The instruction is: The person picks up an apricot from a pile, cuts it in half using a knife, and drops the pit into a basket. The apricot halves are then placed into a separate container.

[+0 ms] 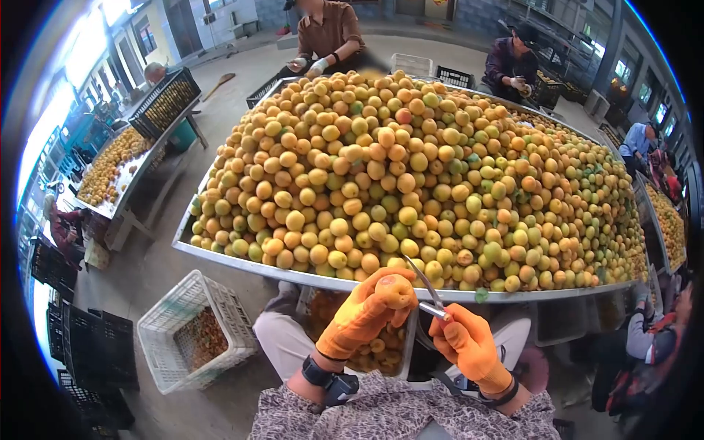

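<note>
Apricot gripped in left hand, knife in right hand just beside

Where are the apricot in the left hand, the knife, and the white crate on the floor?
apricot (396, 290), head view, on its orange skin above the gloved fingers.
knife (423, 282), head view, on the middle of the thin blade.
white crate (174, 310), head view, on its upper rim.

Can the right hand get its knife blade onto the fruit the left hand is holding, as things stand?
Probably yes. The left hand holds the fruit up by its fingertips, and the knife in the right hand sits right beside it, nothing between.
</note>
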`<state>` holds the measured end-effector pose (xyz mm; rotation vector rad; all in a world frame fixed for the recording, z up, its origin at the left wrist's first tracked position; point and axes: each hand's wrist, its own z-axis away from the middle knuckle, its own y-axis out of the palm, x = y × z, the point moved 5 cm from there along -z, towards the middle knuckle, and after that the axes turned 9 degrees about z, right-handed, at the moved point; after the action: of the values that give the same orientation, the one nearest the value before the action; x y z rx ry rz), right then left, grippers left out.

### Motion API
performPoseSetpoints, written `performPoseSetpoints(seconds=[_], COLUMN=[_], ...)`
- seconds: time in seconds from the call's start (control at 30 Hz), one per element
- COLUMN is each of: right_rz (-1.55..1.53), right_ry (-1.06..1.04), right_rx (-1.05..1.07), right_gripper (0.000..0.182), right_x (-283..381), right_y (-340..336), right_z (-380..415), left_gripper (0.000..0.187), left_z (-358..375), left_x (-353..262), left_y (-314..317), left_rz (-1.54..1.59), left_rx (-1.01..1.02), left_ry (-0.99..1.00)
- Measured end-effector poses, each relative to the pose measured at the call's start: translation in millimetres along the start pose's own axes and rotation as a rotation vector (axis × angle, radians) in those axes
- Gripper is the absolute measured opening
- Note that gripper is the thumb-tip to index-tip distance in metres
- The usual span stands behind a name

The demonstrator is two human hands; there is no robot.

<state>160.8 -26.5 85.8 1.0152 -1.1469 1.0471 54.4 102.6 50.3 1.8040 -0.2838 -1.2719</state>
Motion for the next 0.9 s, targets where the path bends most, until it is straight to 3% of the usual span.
performPoseSetpoints(seconds=[0.1,0.4,0.57,0.8,0.83,0.9], right_rz=[0.023,0.263,0.476,0.329,0.218,0.097], right_ry=[-0.016,-0.038,-0.247,-0.302,-0.231,-0.166], right_rx=[0.022,0.015,-0.059,-0.123,-0.104,-0.092], right_gripper=[0.034,0.038,0.046,0.051,0.052,0.053], right_x=[-0.4,4.2,-3.5,-32.8,-39.4,-50.8], right_y=[0.5,-8.3,-14.0,-19.6,-19.8,-20.8], right_z=[5.7,26.4,43.8,49.7,50.3,51.0], left_gripper=[0.085,0.082,0.074,0.062,0.062,0.045], left_z=[7.3,20.1,30.1,27.4,25.5,21.9], left_x=[10.7,24.0,25.2,45.7,47.9,47.3], left_y=[9.4,31.0,49.9,55.5,54.0,53.7], left_rz=[-0.095,-0.081,-0.180,-0.215,-0.223,-0.437], left_rx=[-0.009,0.035,0.079,0.081,0.087,0.168], left_ry=[-0.118,-0.108,-0.076,-0.120,-0.127,-0.027])
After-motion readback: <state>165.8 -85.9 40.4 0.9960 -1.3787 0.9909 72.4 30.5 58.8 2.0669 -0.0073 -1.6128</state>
